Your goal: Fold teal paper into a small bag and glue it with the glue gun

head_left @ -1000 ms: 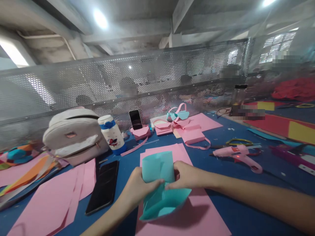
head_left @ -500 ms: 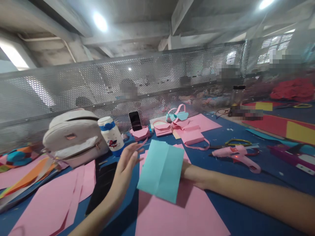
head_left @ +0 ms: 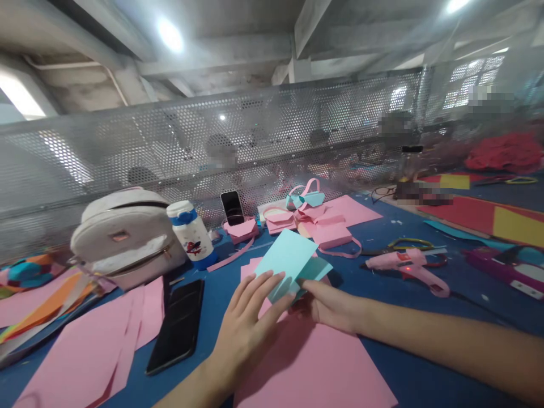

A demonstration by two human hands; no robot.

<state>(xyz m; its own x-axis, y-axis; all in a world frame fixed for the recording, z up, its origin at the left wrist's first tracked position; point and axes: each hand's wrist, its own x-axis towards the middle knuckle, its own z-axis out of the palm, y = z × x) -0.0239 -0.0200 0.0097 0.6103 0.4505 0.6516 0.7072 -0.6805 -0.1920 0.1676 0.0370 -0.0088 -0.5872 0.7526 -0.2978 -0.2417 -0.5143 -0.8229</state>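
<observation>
A folded sheet of light-blue paper [head_left: 285, 256] is held tilted above a large pink sheet [head_left: 323, 362]. My right hand [head_left: 327, 303] pinches it at its lower right, thumb on top, the other fingers mostly hidden. On the near left edge, my left hand [head_left: 250, 317] has its fingers bent over the paper, with the thumb towards my right hand. One flap of the blue paper stands apart on the right. Just beyond lie small pink paper bags [head_left: 335, 237] with strips as handles, and a pink paper strip [head_left: 232, 258].
A pink glue gun [head_left: 402, 262] and scissors [head_left: 410, 245] lie right; a black phone [head_left: 178, 326] and pink sheets [head_left: 85, 351] lie left. Behind stand a white backpack [head_left: 123, 238], a bottle [head_left: 191, 232] and an upright phone [head_left: 232, 207] before a perforated metal screen [head_left: 263, 130].
The blue paper has tipped and turned, its flap now showing on the right. My left hand has moved right onto it, uncovering the black phone. My right hand's thumb now shows.
</observation>
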